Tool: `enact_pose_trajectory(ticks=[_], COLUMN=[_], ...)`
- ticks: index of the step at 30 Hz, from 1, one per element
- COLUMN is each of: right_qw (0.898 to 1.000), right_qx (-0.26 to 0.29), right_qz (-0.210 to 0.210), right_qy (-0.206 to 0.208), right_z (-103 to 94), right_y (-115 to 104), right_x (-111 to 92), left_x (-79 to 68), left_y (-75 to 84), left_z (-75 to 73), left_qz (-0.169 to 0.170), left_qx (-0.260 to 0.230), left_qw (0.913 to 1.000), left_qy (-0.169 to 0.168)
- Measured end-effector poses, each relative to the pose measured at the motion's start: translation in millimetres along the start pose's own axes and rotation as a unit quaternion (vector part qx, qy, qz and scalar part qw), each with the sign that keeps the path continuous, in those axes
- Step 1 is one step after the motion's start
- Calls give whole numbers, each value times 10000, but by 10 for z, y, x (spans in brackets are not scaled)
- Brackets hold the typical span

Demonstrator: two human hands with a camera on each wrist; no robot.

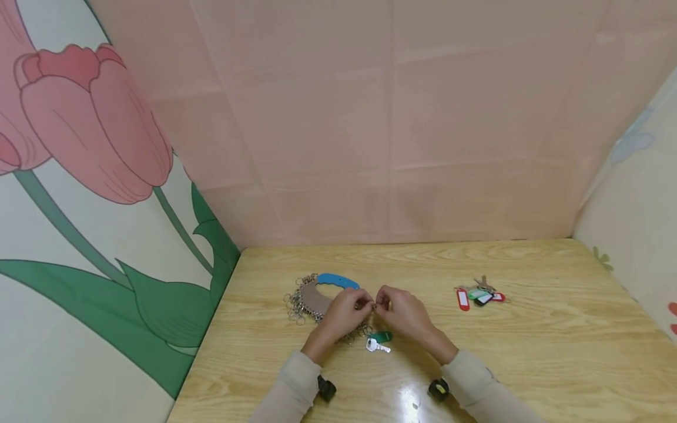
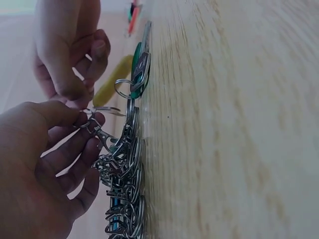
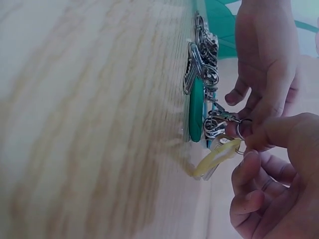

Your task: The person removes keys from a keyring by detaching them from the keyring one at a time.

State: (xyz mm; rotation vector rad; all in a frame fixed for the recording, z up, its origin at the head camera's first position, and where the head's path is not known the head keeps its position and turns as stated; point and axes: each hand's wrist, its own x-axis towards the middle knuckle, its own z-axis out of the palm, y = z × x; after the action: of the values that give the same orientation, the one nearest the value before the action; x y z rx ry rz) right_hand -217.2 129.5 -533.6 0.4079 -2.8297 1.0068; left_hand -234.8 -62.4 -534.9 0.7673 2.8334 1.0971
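In the head view my left hand point(image 1: 342, 314) and right hand point(image 1: 404, 313) meet fingertip to fingertip over the table. My left thumb and fingers pinch a small metal clasp point(image 2: 92, 123) at the edge of a curved key holder point(image 1: 315, 299) with a blue handle point(image 1: 337, 280). Between my right thumb and fingers is a split ring point(image 3: 240, 130), from which a yellow key tag point(image 3: 217, 158) hangs, with a key partly hidden behind it. A green key tag point(image 1: 382, 336) and a silver key point(image 1: 376, 345) lie just below my hands, beside the holder's rings.
To the right on the wooden table point(image 1: 550, 352) lies a small pile of keys point(image 1: 483, 283) with red, green and black tags. Several empty rings and clasps point(image 1: 296, 308) fringe the holder's left edge. A pink sheet point(image 1: 391, 147) stands behind the table.
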Motion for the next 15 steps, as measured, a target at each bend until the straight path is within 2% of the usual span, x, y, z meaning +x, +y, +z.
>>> enact_pose_trajectory(ticks=[7,15], right_qw=[9999,10000], right_qx=[-25,-65], right_qz=[18,-30], right_qy=[-106,-19], right_z=[-5,9], right_y=[12,20], right_x=[-1,-6], left_x=[1,18], left_y=[1,-8], left_z=[6,24], left_qz=[-6,190], left_qx=[-159,28], left_qw=[9999,9998], left_qy=[8,84])
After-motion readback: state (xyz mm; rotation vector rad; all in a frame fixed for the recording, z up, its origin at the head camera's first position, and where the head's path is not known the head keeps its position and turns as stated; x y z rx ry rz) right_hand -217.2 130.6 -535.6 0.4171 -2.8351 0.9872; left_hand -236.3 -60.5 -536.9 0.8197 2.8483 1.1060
